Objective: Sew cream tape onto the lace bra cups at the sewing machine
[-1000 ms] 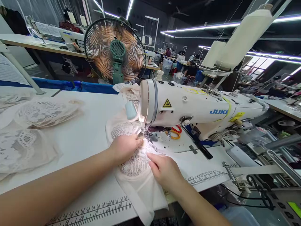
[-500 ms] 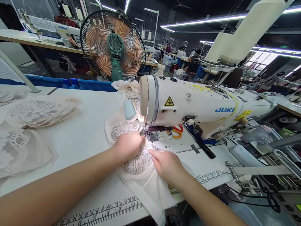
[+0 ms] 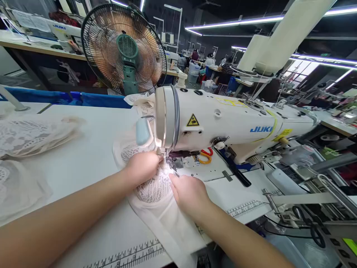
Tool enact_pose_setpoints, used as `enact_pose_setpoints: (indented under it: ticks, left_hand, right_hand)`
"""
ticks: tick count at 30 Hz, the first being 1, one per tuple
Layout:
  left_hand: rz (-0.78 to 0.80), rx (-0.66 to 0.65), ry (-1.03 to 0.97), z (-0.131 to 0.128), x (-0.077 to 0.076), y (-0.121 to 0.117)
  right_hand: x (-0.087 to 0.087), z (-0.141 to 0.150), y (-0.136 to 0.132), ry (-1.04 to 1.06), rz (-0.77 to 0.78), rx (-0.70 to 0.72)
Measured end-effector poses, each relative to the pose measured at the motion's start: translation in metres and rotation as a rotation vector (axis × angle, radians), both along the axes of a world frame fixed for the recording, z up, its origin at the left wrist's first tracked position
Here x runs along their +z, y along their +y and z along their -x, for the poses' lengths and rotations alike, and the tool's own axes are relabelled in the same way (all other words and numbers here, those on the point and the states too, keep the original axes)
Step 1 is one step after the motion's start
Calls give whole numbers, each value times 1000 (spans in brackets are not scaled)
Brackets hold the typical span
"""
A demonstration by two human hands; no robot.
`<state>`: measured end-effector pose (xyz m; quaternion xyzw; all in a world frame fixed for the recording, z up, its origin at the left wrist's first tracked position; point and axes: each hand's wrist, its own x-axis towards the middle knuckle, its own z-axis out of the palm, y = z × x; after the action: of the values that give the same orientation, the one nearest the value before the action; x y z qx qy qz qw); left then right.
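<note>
A cream lace bra (image 3: 154,189) lies under the needle area of a white JUKI sewing machine (image 3: 217,119), its plain fabric trailing toward the table's front edge. My left hand (image 3: 143,166) is closed on the lace just left of the presser foot (image 3: 169,159), thumb and fingers pinched together. Close by on the right, my right hand (image 3: 189,191) pinches the bra's edge in front of the foot. A thin shiny piece shows by its fingertips; I cannot tell what it is. Both hands partly cover the lace.
More cream lace pieces (image 3: 30,137) lie on the table at left. Scissors with red and orange handles (image 3: 205,158) rest behind the foot. A large fan (image 3: 125,50) stands behind the table. Ruler markings (image 3: 139,253) run along the front edge. Several people sit far back.
The whole view has shifted, so the machine and table sit further left. My left hand is slightly further up beside the presser foot. Both hands keep their grip on the bra.
</note>
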<state>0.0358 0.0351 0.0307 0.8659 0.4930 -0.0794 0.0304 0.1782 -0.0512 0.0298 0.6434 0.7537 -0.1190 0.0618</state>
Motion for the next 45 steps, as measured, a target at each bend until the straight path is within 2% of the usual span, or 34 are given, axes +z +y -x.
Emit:
enact_pose_setpoints:
  ticks: [6,9,11,13,15,17,20,23,26,32,38,45]
  left_hand:
    - [-123,-1,-16,4,-5,7]
    - [-170,-9,-26,11,-5,4]
    - [-257,-108,-79,20,-7,-3]
    - [-374,-308,-202,29,-11,-16]
    - [-399,-452,-299,37,-17,-33]
    - [-297,-417,-274,43,-23,-49]
    - [-157,-266,-197,47,-30,-61]
    - [-81,-133,-185,47,-28,-57]
    - [-29,-64,-185,46,-21,-47]
    - [31,-98,-200,50,-19,-19]
    - [114,-117,-231,53,-21,12]
    - [242,-63,-292,49,-13,26]
  right_hand:
    - [2,5,1,-54,23,-40]
    - [0,-5,-10,-35,2,17]
    - [-2,-14,-18,-6,-12,84]
    - [-4,-22,-24,28,-18,134]
    - [-5,-26,-27,56,-26,153]
    - [-5,-27,-27,64,-27,168]
    - [-3,-27,-22,41,1,188]
    - [5,-23,-14,5,98,187]
    - [16,-17,-4,-27,207,145]
    - [28,-4,13,-115,332,87]
    - [21,6,22,-158,344,51]
    - [12,13,24,-235,365,18]
